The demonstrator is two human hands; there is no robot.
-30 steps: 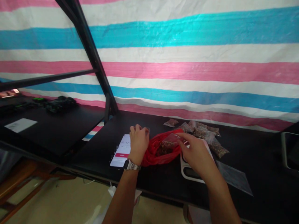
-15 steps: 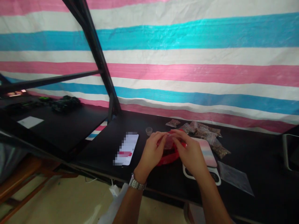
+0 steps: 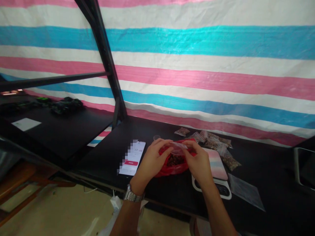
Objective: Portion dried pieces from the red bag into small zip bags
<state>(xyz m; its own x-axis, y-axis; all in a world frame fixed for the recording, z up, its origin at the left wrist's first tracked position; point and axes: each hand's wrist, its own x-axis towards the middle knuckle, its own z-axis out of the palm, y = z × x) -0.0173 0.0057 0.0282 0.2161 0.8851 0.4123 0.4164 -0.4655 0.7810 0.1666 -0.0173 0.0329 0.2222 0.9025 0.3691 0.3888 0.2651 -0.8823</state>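
Note:
Between my two hands a small clear plastic bag point(image 3: 177, 149) is stretched, its edge pinched from both sides. My left hand point(image 3: 157, 155) grips its left end, and a metal-banded watch point(image 3: 133, 194) is on that wrist. On the other end, my right hand point(image 3: 197, 160) closes with thumb and fingers. Below the bag lies an open red plastic bag point(image 3: 169, 171) holding brown dried bits point(image 3: 175, 160). Partly behind my right hand and forearm, a white kitchen scale point(image 3: 218, 165) with a pinkish striped top rests on the black table.
Several filled small bags point(image 3: 216, 142) lie behind the scale. A flat clear bag point(image 3: 246, 191) is to its right. A lit phone point(image 3: 133, 159) lies left of my hands, near a small clear cup point(image 3: 157, 137). A black metal frame point(image 3: 108, 62) rises at left before striped sheeting.
My hands have drawn apart a little and widened the small bag between them. More of the red bag's brown contents shows. The camera view has shifted slightly.

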